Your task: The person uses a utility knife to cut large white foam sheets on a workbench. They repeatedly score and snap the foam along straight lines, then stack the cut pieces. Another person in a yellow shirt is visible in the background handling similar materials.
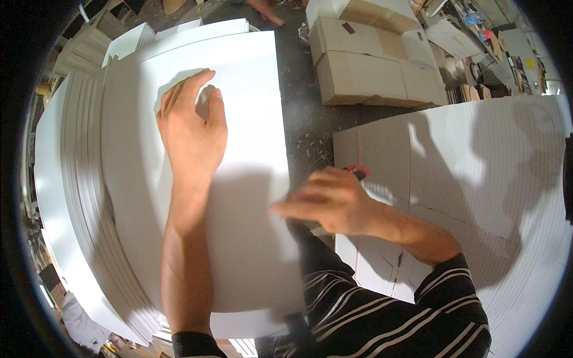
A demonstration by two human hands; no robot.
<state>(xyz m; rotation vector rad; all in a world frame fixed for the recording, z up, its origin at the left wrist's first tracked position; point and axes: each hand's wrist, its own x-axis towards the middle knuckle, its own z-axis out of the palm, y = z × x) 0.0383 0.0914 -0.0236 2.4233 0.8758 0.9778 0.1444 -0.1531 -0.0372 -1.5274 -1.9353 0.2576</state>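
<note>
My left hand (194, 122) is over the top white board (250, 113) of a stack, apparently resting on it. Its fingers are bent a little and its thumb stands apart, with nothing in it. By the board's right edge is my right hand (331, 200), smeared by motion. Its fingers reach left toward that edge and hold nothing that I can see. Just beyond its knuckles shows a small red and black object (360, 172), partly hidden by the hand, its kind unclear.
More white boards (83, 155) are stacked along the left. A large cardboard sheet (441, 173) spreads at the right under my shadow. Cardboard boxes (364, 74) stand at the far side, and scraps litter the dark floor (307, 128) between. Part of another person (262, 9) shows at the top.
</note>
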